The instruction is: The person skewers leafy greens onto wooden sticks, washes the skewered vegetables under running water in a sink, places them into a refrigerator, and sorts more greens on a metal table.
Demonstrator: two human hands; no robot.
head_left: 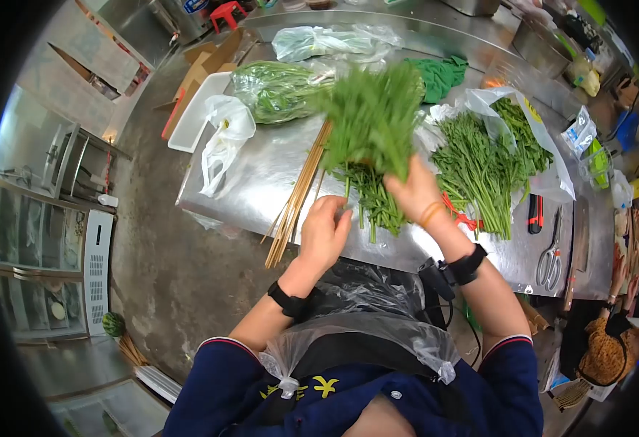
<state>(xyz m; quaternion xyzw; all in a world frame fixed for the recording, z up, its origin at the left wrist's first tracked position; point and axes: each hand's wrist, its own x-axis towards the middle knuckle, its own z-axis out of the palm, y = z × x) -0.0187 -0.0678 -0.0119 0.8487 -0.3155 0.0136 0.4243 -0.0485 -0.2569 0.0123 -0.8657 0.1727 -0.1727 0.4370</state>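
Observation:
My right hand (416, 191) is closed around the stem end of a bunch of leafy greens (374, 116), raised over the table and blurred by motion. Below it, more cut greens (379, 204) lie near the table's front edge. My left hand (324, 231) is held by the front edge, loosely curved, with a gap between thumb and fingers and nothing visible in it. Just left of that hand lies a bundle of thin wooden skewers (298, 197), their ends jutting past the edge. To the right, a larger pile of leafy greens (472, 164) rests partly by a plastic bag (561, 175).
Scissors (550, 262) and a red-and-black cutter (535, 213) lie on the steel table (254, 197) at right. Bagged greens (272, 91), a green cloth (440, 76) and a white bag (225, 135) sit farther back. Another person's hand (618, 273) shows at far right.

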